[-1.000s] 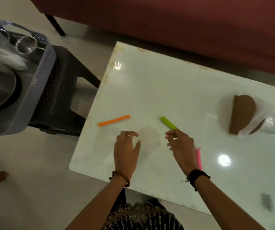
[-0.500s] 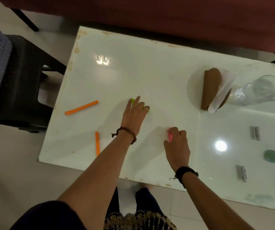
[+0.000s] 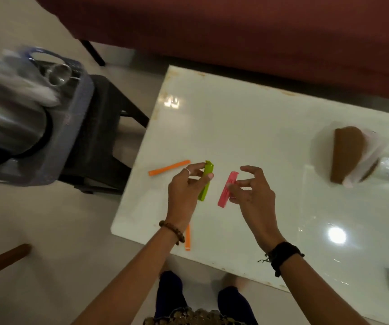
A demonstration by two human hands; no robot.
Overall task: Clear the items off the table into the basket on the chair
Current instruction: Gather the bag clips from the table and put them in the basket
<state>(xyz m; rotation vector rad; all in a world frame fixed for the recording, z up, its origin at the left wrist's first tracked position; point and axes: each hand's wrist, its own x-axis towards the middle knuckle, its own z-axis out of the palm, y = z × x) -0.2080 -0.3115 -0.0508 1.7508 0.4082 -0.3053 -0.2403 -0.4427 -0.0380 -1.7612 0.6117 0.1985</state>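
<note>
At the far left, the grey-blue perforated plastic basket (image 3: 71,127) sits on the dark chair (image 3: 109,137) beside the table's left end, already holding a steel vessel (image 3: 10,127) and a small shiny cup (image 3: 58,73), both blurred. On the glossy white tabletop (image 3: 247,118) a long orange plastic clip (image 3: 169,167) lies flat near the left edge, its long axis running roughly left to right and pointing toward the basket; it is just left of the left hand (image 3: 184,193), so that hand looks better placed to take it. The left hand pinches a lime-green plastic clip (image 3: 206,181) between thumb and fingers, the clip held nearly upright above the table. A second orange clip (image 3: 188,238) lies near the front edge, partly hidden under the left wrist. The right hand (image 3: 252,193) pinches a pink plastic clip (image 3: 227,190) at its middle, tilted, the other fingers loosely curled. Both held clips must travel left to reach the basket, which lies well apart from them. Farther right sit a brown wedge-shaped holder with white paper (image 3: 350,156) and something clear and blurred at the frame's edge. Pale floor tiles and a dark red sofa (image 3: 235,31) surround the table.
</note>
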